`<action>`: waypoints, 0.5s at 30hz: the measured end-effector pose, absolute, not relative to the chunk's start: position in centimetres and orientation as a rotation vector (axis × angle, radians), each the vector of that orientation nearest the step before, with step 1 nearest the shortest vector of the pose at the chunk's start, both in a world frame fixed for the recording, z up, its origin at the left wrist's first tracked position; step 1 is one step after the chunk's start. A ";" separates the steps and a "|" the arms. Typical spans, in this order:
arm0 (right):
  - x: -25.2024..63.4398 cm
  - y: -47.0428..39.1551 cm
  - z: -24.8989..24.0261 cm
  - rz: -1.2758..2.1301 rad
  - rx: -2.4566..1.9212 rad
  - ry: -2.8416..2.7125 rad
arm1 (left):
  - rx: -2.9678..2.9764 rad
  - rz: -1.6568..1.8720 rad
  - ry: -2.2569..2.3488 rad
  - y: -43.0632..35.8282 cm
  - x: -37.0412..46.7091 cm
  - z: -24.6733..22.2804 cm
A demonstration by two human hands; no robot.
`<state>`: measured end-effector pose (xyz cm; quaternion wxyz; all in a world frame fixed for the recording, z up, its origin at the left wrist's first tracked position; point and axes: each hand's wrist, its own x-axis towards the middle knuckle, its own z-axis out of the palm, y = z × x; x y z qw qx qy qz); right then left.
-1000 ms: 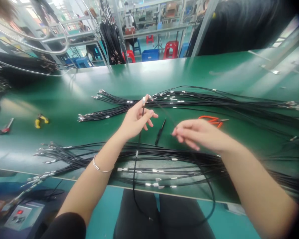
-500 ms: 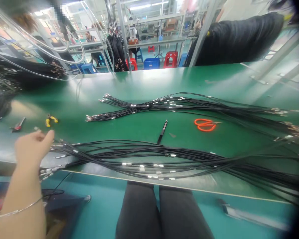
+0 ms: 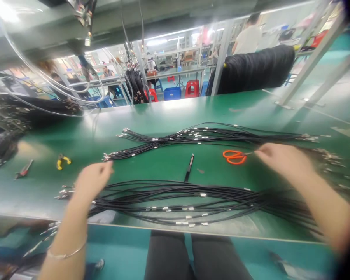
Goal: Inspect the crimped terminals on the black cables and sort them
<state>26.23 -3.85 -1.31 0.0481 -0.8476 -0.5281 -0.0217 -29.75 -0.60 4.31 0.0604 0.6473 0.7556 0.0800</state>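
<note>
Two bundles of black cables lie across the green table [image 3: 151, 171]. The near bundle [image 3: 175, 190] runs along the front edge, and the far bundle [image 3: 169, 139] lies behind it. My left hand [image 3: 95, 177] is closed above the left part of the near bundle, close to the far bundle's left ends; what its fingers hold, if anything, is hidden. Over the right side, my right hand [image 3: 272, 153] has its fingers together beside the tip of the orange scissors [image 3: 235, 157], blurred by motion. Between the bundles lies a black pen [image 3: 189, 168].
Yellow-handled pliers [image 3: 63, 161] and a red-handled tool [image 3: 24, 169] lie at the left. A thick roll of black cable [image 3: 253, 72] hangs behind the table. Metal posts rise at the right. Distant people sit or stand beyond.
My left hand has moved right, from the near bundle's left ends. My right hand has come in from the right edge. The camera view has tilted up.
</note>
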 end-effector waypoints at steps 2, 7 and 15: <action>22.9 -0.6 -1.1 -0.022 -2.468 -1.756 | 2.014 0.454 1.770 0.4 -24.0 4.3; 18.2 4.6 -2.6 0.030 -2.338 -1.889 | 1.840 0.260 1.054 2.8 -12.2 2.6; 20.5 1.4 1.3 0.025 -2.113 -1.691 | 1.324 0.495 1.035 6.3 -11.0 -1.8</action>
